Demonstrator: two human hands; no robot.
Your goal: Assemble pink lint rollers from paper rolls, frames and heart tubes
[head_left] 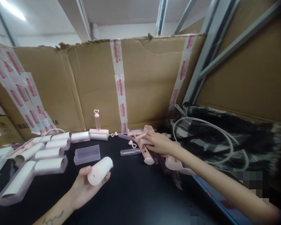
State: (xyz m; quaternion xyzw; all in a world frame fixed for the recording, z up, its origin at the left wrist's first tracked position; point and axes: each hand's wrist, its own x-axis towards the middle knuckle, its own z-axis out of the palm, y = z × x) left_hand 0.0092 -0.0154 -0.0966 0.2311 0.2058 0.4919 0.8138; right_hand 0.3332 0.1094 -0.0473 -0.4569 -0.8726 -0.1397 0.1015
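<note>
My left hand holds a white paper roll palm up over the black table. My right hand reaches forward into a heap of pink roller handles and its fingers rest on one of them; I cannot tell whether it grips it. A clear tube lies just left of the heap. An assembled pink roller stands upright with its heart-topped handle near the cardboard wall. A clear plastic cover lies in front of my left hand.
Several white rolls in clear covers lie in rows at the left. A taped cardboard wall closes the back. A black bag with white straps fills the right side. Cardboard boxes stand at the far left.
</note>
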